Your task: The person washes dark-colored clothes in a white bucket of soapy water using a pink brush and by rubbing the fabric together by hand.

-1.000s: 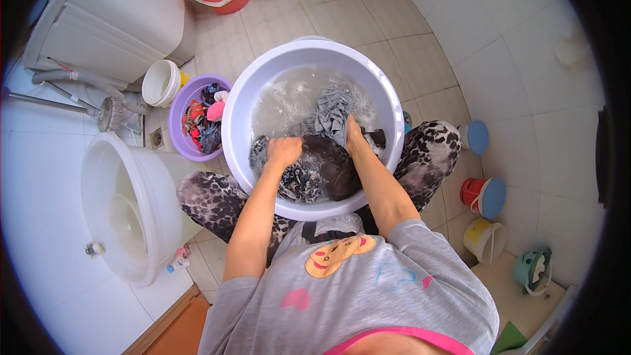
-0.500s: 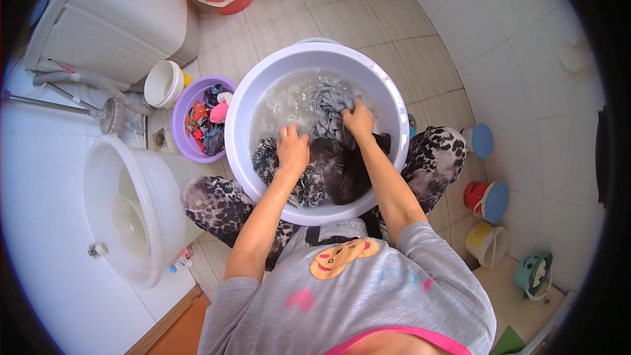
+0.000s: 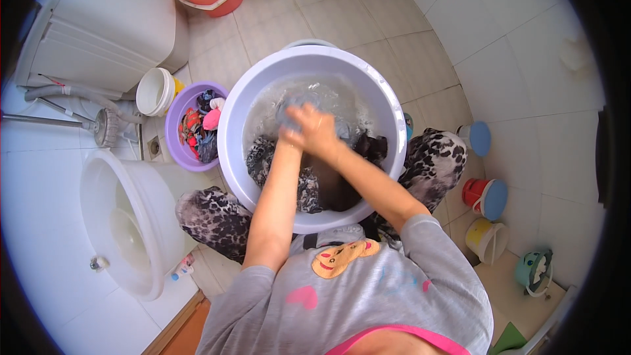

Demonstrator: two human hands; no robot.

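Observation:
My hands meet over the large pale lavender basin (image 3: 228,151), which holds sudsy water and wet clothes. Between them they grip a bunched grey cloth (image 3: 297,106), blurred by motion at the far side of my fingers. My right hand (image 3: 319,133) lies across the front, fingers curled; my left hand (image 3: 290,137) is pressed against it and partly covered. A black-and-white patterned garment (image 3: 260,158) is in the water left of my wrists. Under my forearms lies a dark brown cloth (image 3: 338,190), with a black piece (image 3: 372,149) at the right.
A purple basin (image 3: 172,133) of small clothes stands left, near a white bucket (image 3: 153,92) and a big white tub (image 3: 158,184). Beyond is a red bucket (image 3: 227,5). Lidded pails (image 3: 486,198) line the right wall (image 3: 532,85). My knees flank the basin.
My left hand has left the patterned garment and moved up and right to the grey cloth. My right hand has come left with that cloth, so both hands now meet.

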